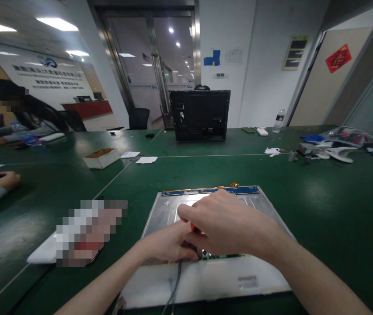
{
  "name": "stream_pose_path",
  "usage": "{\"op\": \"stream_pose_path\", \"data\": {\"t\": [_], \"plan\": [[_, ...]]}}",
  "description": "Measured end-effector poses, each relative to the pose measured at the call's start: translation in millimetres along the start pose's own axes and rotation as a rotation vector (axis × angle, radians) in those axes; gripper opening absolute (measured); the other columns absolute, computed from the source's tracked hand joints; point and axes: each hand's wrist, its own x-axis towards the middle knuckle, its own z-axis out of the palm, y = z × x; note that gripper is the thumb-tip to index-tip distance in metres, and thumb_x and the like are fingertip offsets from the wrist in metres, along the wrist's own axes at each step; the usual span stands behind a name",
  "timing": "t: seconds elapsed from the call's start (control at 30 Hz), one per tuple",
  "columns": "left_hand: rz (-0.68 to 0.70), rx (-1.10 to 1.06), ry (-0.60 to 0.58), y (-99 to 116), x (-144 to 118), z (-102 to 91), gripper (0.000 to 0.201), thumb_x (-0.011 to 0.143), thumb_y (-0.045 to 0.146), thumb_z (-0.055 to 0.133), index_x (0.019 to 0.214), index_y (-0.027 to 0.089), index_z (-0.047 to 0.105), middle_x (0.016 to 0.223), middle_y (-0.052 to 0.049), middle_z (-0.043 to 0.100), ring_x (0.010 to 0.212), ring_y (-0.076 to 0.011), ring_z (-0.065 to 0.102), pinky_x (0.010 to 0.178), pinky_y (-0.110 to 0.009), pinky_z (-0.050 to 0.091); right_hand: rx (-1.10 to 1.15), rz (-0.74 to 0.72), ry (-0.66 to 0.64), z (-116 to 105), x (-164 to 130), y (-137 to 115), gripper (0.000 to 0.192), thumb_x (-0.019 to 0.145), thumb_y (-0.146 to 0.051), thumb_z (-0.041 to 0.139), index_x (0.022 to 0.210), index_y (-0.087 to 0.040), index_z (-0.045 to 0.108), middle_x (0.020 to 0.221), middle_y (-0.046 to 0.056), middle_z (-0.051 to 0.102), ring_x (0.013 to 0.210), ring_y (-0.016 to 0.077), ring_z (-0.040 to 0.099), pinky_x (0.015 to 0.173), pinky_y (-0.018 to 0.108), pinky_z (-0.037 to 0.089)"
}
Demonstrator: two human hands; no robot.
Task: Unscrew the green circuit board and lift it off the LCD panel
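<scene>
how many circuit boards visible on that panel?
2: a blue strip board along the metal panel far edge, a green board under the right hand. Hands may hide more.

2 bare forearms in shot, rising from the bottom edge, and there is no sleeve on either: no cuff, no fabric anywhere up to the frame's edge. No watch, no bracelet, no strap at either wrist. The left hand [169,245] is ungloved, knuckles plain, no ring showing on what can be seen of it. The right hand [225,223] is ungloved too, its back broad and facing the camera, fingers free of rings on the visible side. Nails hidden or too small to read. No markings, plasters or tape on either arm.
</scene>
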Motion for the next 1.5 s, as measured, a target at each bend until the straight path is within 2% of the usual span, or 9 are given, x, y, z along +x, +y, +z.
{"op": "stream_pose_path", "data": {"t": [0.37, 0.57, 0.73, 0.93, 1.13, 1.5], "plan": [[-0.006, 0.061, 0.027, -0.9, -0.1, 0.2, 0.009, 0.071, 0.02, 0.067, 0.079, 0.017, 0.069, 0.084, -0.001, 0.07, 0.081, -0.0209, 0.061, 0.072, -0.027, 0.048, 0.016, -0.027, 0.013, 2.8, 0.8, -0.4, 0.013, 0.087, -0.029, 0.054, 0.094, -0.018, 0.057, 0.078, 0.003, 0.069, 0.062, 0.0162, 0.062, 0.047, 0.028, 0.022], [-0.021, 0.086, 0.014, -7.1, 0.3, 2.7, 0.014, 0.071, 0.013, 0.063, 0.083, 0.019, 0.067, 0.083, 0.003, 0.068, 0.081, -0.0178, 0.059, 0.072, -0.023, 0.045, -0.024, -0.054, 0.007, 3.7, -1.3, -0.3, 0.017, 0.081, -0.03, 0.057, 0.095, -0.02, 0.054, 0.076, 0.002, 0.067, 0.06, 0.0169, 0.06, 0.044, 0.029, 0.02], [-0.016, 0.086, 0.018, -4.2, -0.2, 2.0, 0.011, 0.071, 0.01, 0.061, 0.076, 0.019, 0.066, 0.079, 0.003, 0.067, 0.076, -0.0162, 0.058, 0.068, -0.022, 0.044, -0.04, -0.04, 0.013, 4.7, -0.7, -1.3, 0.012, 0.082, -0.029, 0.055, 0.09, -0.019, 0.055, 0.074, 0.003, 0.067, 0.058, 0.0168, 0.059, 0.044, 0.029, 0.02], [0.057, 0.129, 0.024, -2.6, 0.2, 0.2, 0.012, 0.073, 0.01, 0.059, 0.067, 0.02, 0.062, 0.078, 0.003, 0.065, 0.08, -0.017, 0.058, 0.07, -0.022, 0.043, -0.027, -0.017, 0.02, 3.7, -1.0, -2.1, 0.011, 0.083, -0.029, 0.056, 0.087, -0.019, 0.057, 0.072, 0.003, 0.068, 0.056, 0.0152, 0.057, 0.045, 0.028, 0.02], [0.027, 0.101, 0.03, -11.0, 0.2, 3.1, 0.007, 0.075, 0.015, 0.061, 0.077, 0.02, 0.066, 0.084, 0.001, 0.067, 0.083, -0.0194, 0.061, 0.07, -0.024, 0.045, -0.026, -0.02, 0.058, 4.5, -2.0, -1.8, 0.01, 0.083, -0.028, 0.056, 0.086, -0.019, 0.058, 0.069, 0.002, 0.067, 0.053, 0.0144, 0.055, 0.044, 0.027, 0.019], [0.042, 0.109, 0.038, -12.4, -0.2, 4.0, 0.009, 0.074, 0.016, 0.064, 0.081, 0.02, 0.067, 0.084, 0.002, 0.066, 0.081, -0.0177, 0.06, 0.071, -0.024, 0.046, -0.015, 0.013, -0.012, 1.0, -0.6, -2.8, 0.015, 0.085, -0.032, 0.056, 0.088, -0.018, 0.06, 0.075, 0.005, 0.07, 0.058, 0.0155, 0.059, 0.048, 0.027, 0.025]]}}
